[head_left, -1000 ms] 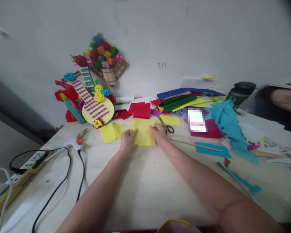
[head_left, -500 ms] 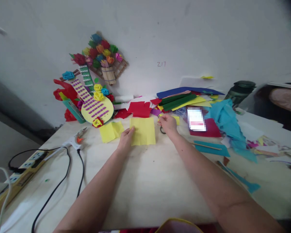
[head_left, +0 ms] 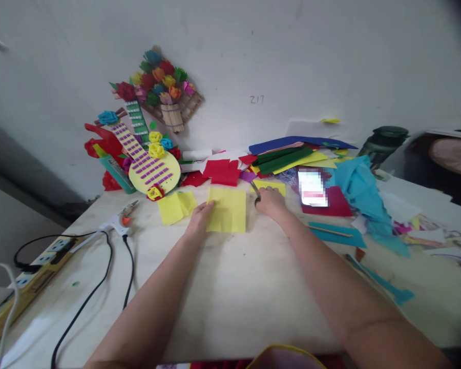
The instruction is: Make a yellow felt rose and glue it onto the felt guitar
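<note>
A yellow paper square (head_left: 227, 210) lies flat on the pale table (head_left: 223, 287). My left hand (head_left: 200, 218) rests on its left edge, fingers pressed down on the sheet. My right hand (head_left: 269, 201) sits just right of the sheet, curled over the handles of a pair of scissors (head_left: 256, 193); only the blades and part of a handle show. A second, crumpled yellow sheet (head_left: 175, 206) lies to the left.
A glue gun (head_left: 120, 220) with a black cord and a power strip (head_left: 42, 266) sit at left. Paper flower crafts (head_left: 146, 159) lean on the wall. Coloured paper stacks (head_left: 292, 156), teal scraps (head_left: 359, 192), a wooden stick (head_left: 330, 229) and a dark bottle (head_left: 384, 143) lie at right.
My right hand left the yellow sheet, moved right to the scissors and closed over their handles. My left hand stayed on the sheet's left edge.
</note>
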Tool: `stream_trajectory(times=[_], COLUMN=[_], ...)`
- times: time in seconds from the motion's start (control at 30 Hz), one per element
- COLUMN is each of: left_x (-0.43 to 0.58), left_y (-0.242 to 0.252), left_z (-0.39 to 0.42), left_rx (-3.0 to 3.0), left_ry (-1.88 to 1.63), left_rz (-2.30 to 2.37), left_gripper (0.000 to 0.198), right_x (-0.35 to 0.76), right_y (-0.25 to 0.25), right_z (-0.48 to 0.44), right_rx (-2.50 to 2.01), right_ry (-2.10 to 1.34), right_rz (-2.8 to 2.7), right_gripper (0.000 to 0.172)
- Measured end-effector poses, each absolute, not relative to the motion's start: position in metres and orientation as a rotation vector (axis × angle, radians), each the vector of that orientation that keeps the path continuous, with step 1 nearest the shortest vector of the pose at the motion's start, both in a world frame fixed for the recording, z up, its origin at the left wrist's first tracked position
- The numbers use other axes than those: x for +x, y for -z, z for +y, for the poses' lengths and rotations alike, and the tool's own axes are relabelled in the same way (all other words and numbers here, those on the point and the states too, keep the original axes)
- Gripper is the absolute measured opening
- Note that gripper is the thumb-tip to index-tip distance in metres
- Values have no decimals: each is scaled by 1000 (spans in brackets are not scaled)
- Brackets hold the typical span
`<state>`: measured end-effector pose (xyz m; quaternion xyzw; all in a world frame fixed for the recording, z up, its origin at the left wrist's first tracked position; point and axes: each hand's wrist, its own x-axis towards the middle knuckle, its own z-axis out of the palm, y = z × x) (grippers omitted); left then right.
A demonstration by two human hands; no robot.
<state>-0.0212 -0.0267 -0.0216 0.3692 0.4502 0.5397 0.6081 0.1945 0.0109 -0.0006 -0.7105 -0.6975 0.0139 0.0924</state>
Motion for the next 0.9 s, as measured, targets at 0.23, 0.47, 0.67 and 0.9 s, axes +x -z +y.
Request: stream_trajectory(times=[0.23, 0.47, 0.67, 0.9], left_x=[-24, -27, -34, -29], left_y=[24, 20, 18, 18], left_z=[-25, -24, -19, -20], left_rx=[843, 754, 631, 668], left_ry=[-1247, -1260, -1251, -1274], left_rz=[1011, 922, 875, 949], left_gripper=[22, 25, 32, 21], right_x=[203, 192, 189, 209], right_y=[-7, -4, 2, 2], right_z=[13, 9, 13, 18], right_rx=[-2176, -2156, -2119, -2178], right_ry=[-46, 28, -128, 73], right_rz=[-2216, -2146, -2290, -2009], right_gripper=[28, 28, 21, 29])
